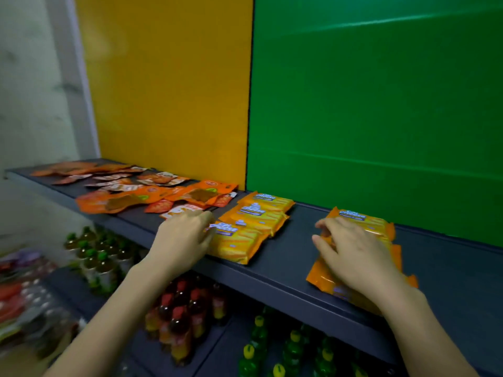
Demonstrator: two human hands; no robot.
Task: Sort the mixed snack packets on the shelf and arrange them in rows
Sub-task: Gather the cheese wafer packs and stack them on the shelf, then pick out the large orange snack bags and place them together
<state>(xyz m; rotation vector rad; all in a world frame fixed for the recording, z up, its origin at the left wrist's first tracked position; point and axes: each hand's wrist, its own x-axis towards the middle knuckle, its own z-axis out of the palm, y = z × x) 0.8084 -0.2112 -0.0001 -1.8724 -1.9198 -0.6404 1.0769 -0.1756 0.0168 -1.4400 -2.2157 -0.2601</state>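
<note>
Packets (362,257) partly hidden beneath right hand (356,257).

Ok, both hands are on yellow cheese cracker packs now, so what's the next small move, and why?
Probably slide the stack under the right hand left to join the row of yellow packs by the left hand. The right stack lies apart across bare shelf, though it looks like the same product.
</note>
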